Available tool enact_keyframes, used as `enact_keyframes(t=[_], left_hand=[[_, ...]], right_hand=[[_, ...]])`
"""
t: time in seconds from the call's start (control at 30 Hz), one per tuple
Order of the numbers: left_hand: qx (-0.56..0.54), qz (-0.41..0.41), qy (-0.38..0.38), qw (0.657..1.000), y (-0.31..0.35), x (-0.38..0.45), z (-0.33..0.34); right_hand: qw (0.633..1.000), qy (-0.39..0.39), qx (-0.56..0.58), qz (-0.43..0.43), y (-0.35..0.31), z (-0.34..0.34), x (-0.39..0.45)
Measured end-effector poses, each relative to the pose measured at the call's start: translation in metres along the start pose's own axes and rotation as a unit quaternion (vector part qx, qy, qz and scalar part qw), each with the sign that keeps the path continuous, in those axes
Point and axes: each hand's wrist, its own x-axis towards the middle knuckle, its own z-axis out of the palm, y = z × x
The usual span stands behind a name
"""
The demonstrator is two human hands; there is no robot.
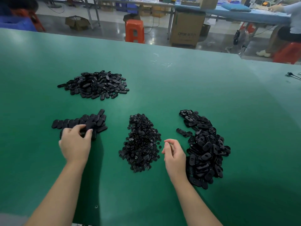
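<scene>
The left hand point(75, 144) pinches an oval piece point(88, 127) with thumb and curled fingers at the stacked row point(68, 123), near left on the green table point(162, 98). Seat it flat against its neighbours, lightly — a shove would likely topple them. The right hand point(175, 154) hovers loosely curled, empty, between the small round parts point(141, 144) and the shell pile point(206, 149).

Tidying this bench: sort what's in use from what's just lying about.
In use: left hand pinching stacked ovals, right hand, small round parts, holed shells, far pile.
Lying about: orange stool, cardboard box, cable.
</scene>
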Motion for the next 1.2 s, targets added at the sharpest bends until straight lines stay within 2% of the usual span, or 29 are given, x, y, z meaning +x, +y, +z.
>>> enact_keyframes(t=[0.17, 0.27, 0.37, 0.43, 0.5, 0.6, 0.77, 0.97, 1.07, 1.2], left_hand=[[0.029, -0.021, 0.008, 0.999, -0.009, 0.016, 0.000], [0.033, -0.005, 0.005, 0.999, -0.006, 0.017, 0.002], [-0.007, 0.037, 0.003, 0.999, 0.009, 0.008, 0.007], [-0.036, 0.091, -0.018, 0.995, 0.022, -0.004, 0.013], [-0.051, 0.138, -0.070, 0.987, 0.034, -0.020, 0.023], [-0.063, 0.156, -0.141, 0.976, 0.047, -0.046, 0.039], [-0.024, 0.172, -0.152, 0.973, 0.047, -0.061, 0.054], [-0.018, 0.185, -0.173, 0.967, 0.046, -0.057, 0.054], [-0.024, 0.182, -0.174, 0.967, 0.045, -0.056, 0.055], [-0.040, 0.173, -0.170, 0.969, 0.044, -0.055, 0.056]], right_hand=[[1.000, 0.005, -0.020, -0.008, -0.002, 0.000, 0.000], [1.000, 0.005, -0.025, -0.012, -0.003, 0.001, 0.000], [0.999, 0.005, -0.038, -0.014, -0.002, 0.001, 0.000], [0.999, 0.008, -0.044, -0.015, -0.003, 0.002, 0.000], [0.999, 0.010, -0.051, -0.016, -0.003, 0.002, 0.000], [0.998, 0.004, -0.066, -0.012, -0.001, 0.003, 0.000], [0.995, -0.025, -0.092, -0.025, 0.000, 0.003, 0.001], [0.977, -0.077, -0.197, -0.033, -0.007, -0.001, 0.019], [0.945, -0.094, -0.310, -0.040, -0.017, -0.015, 0.049], [0.853, -0.093, -0.512, -0.039, -0.033, -0.039, 0.088]])
